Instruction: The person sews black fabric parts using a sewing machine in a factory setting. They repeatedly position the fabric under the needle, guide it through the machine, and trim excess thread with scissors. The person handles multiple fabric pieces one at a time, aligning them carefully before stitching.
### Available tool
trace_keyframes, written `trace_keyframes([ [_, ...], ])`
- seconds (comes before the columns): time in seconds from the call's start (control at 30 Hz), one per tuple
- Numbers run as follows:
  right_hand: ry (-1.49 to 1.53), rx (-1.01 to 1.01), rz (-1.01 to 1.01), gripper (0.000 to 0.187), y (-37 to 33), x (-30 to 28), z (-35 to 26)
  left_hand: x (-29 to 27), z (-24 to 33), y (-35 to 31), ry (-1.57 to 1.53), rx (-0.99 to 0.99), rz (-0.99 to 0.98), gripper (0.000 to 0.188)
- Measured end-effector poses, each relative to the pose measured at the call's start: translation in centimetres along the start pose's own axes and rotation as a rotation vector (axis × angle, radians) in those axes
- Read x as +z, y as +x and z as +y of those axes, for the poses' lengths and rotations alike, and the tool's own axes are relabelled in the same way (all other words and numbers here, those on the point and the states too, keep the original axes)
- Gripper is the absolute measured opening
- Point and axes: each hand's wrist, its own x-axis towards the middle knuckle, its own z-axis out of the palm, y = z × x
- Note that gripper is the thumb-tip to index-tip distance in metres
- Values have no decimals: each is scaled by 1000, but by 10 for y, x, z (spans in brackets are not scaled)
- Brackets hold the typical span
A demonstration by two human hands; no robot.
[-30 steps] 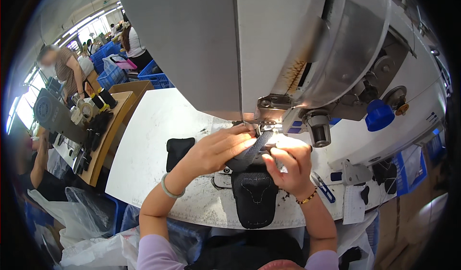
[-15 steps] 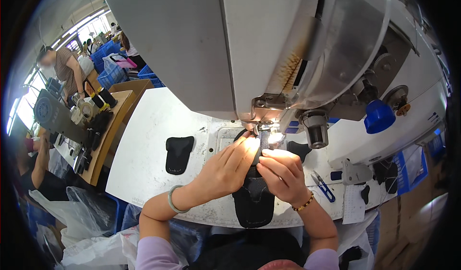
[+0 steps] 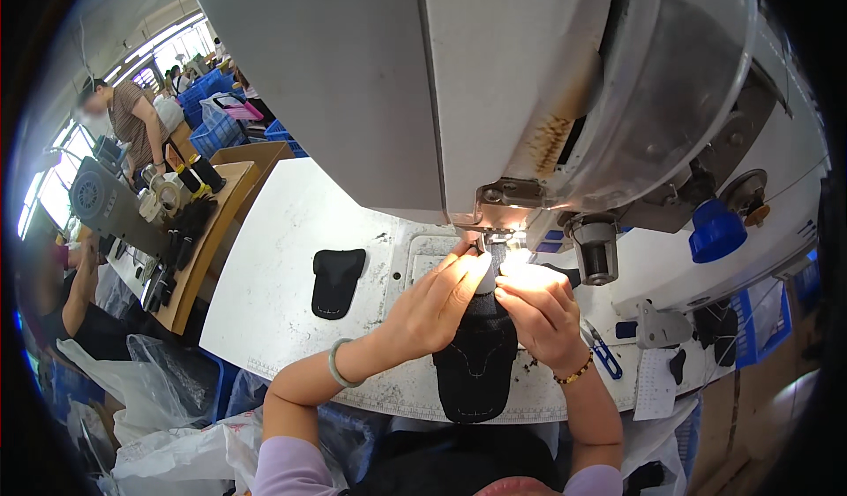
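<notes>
My left hand point(image 3: 432, 306): fingers pressed together at left edge of grey strap point(image 3: 497, 258), under machine point(image 3: 353, 82) head. My right hand point(image 3: 545, 313): fingers bunched at strap's right edge. Can't tell if either pinches. Black pad point(image 3: 476, 381) nearer me, on table point(image 3: 265, 302). Snips point(image 3: 603, 355) right of my right hand.

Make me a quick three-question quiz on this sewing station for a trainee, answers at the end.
1. True or false: the right hand holds the blue-handled snips.
2. Which wrist wears the beaded bracelet: A, left; B, right; C, neither?
3. Fill in: beneath the sewing machine, the left hand is at dark ____.

Key: 1. False: the blue-handled snips lie on the white table. 2. B. 3. fabric.
</notes>
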Motion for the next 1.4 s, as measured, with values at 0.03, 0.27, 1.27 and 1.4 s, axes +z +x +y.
trace_keyframes([
  [0.03,-3,5,5,27,1,1,0,3,-3,-2,14,15,11,38],
  [0.27,22,51,-8,25,4,3,3,9,-15,-6,-42,38,52,39],
  [1.27,-65,229,54,21,5,14,3,3,-26,3,27,59,79,36],
  [1.4,-63,215,62,21,9,13,3,-3,-42,3,-308,-125,84,24],
])
